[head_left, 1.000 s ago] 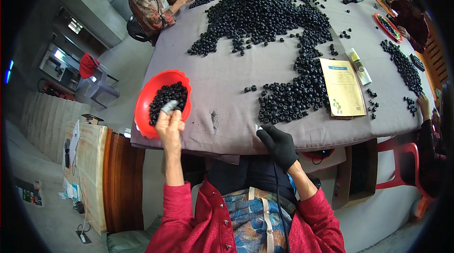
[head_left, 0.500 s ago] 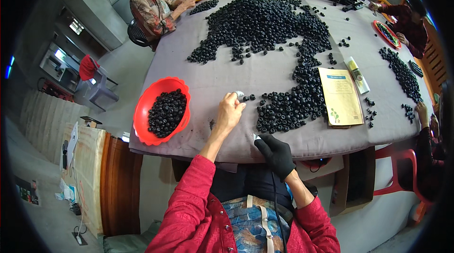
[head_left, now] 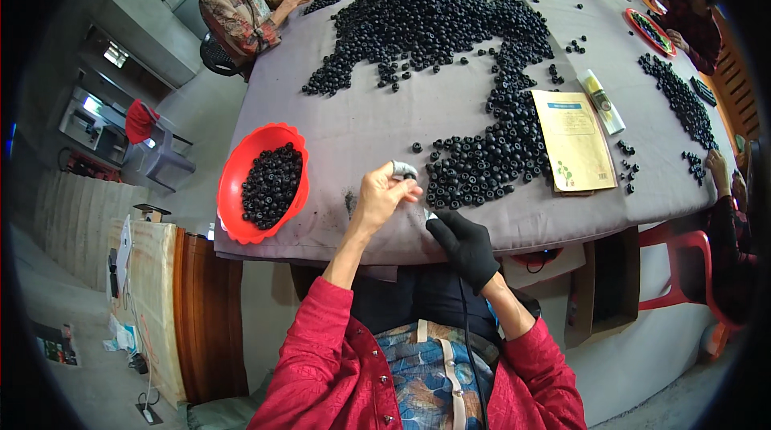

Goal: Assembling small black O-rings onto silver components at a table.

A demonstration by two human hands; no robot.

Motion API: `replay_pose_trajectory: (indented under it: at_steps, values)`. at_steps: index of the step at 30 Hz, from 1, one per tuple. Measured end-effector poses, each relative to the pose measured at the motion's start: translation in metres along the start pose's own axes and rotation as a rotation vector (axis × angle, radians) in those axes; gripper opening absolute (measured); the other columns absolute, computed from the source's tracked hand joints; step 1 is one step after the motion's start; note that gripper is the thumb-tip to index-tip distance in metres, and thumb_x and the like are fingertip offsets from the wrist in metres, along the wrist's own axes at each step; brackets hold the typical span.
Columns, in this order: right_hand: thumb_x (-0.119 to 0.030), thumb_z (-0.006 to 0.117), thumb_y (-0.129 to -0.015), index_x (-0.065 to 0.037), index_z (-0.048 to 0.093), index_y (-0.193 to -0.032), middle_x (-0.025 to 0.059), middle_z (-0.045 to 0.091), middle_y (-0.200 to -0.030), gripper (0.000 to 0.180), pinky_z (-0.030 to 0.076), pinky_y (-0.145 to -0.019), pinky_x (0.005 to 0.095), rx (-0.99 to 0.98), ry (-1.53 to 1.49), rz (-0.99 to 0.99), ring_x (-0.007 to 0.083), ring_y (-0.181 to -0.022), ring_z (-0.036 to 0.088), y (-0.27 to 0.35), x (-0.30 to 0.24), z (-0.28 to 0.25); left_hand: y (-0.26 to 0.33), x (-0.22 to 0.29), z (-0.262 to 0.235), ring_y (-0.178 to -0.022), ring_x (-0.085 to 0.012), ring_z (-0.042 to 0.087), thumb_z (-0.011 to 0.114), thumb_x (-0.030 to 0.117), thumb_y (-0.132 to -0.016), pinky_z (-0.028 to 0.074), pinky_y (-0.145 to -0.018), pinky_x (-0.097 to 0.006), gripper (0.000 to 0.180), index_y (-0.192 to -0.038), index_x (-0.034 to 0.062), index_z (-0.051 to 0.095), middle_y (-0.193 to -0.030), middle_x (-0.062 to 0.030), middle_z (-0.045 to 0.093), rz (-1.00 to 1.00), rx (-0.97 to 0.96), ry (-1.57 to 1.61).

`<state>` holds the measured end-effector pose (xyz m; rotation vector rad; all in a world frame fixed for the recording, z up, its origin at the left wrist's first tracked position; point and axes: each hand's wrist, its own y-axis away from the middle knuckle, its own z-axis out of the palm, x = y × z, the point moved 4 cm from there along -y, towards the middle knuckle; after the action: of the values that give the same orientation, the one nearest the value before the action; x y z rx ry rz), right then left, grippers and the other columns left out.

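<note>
Left hand (head_left: pixel 379 199) was over red bowl (head_left: pixel 234 181) second ago, now right beside gloved right hand (head_left: pixel 464 248), pinching black bead (head_left: pixel 410 177). Loose pair by pile (head_left: pixel 478 169) down to single bead (head_left: pixel 417 146), lol.

Nothing legible (print (head_left: pixel 564 106) on the yellow packet (head_left: pixel 575 142) too small)

My left hand (head_left: pixel 379 195) pinches a small black piece (head_left: pixel 410 177); my black-gloved right hand (head_left: pixel 466 249) holds a pale-tipped tool (head_left: pixel 429 215); the red bowl (head_left: pixel 232 181) sits left.
</note>
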<state>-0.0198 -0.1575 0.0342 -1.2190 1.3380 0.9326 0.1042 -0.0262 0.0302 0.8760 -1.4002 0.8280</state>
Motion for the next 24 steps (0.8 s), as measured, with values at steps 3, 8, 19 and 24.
replay_pose_trajectory:
  at_steps: [3,8,19,24]
  values:
    - [-0.026,0.058,-0.088,-0.004,0.062,-0.102,0.0108,0.065,-0.080,0.026,0.047,-0.067,0.0276,-0.025,-0.043,0.036,0.0127,-0.071,0.060,0.000,-0.004,0.000,0.022,0.003,0.011,-0.064,-0.0098,0.059,0.059,0.003,-0.084,0.050,-0.056,-0.022,0.011,-0.093,-0.0012,0.060,-0.079,-0.0061,0.063,0.017,-0.058,0.134]
    - [-0.022,0.056,-0.089,-0.003,0.062,-0.103,0.0075,0.066,-0.082,0.024,0.048,-0.068,0.0258,-0.047,-0.122,0.064,0.0096,-0.075,0.060,0.001,-0.004,0.002,0.043,-0.012,0.023,-0.060,-0.0078,0.055,0.060,0.006,-0.085,0.047,-0.052,-0.023,0.016,-0.100,0.0002,0.061,-0.070,-0.0022,0.058,-0.115,-0.080,0.306]
    - [-0.023,0.055,-0.089,-0.005,0.061,-0.106,0.0092,0.066,-0.087,0.026,0.048,-0.071,0.0264,-0.025,-0.065,0.030,0.0126,-0.080,0.062,0.000,-0.005,0.002,0.053,-0.026,0.028,-0.056,-0.0073,0.053,0.059,0.007,-0.086,0.044,-0.048,-0.020,0.016,-0.100,0.0008,0.062,-0.068,-0.0019,0.058,-0.113,-0.011,0.421]
    - [-0.024,0.054,-0.090,-0.004,0.058,-0.109,0.0111,0.066,-0.088,0.028,0.048,-0.071,0.0282,-0.038,-0.068,0.086,0.0155,-0.082,0.063,0.000,0.000,0.002,0.055,-0.018,0.031,-0.061,-0.0121,0.059,0.058,0.005,-0.086,0.051,-0.055,-0.024,0.015,-0.100,0.0005,0.062,-0.075,-0.0065,0.063,-0.113,0.005,0.509]
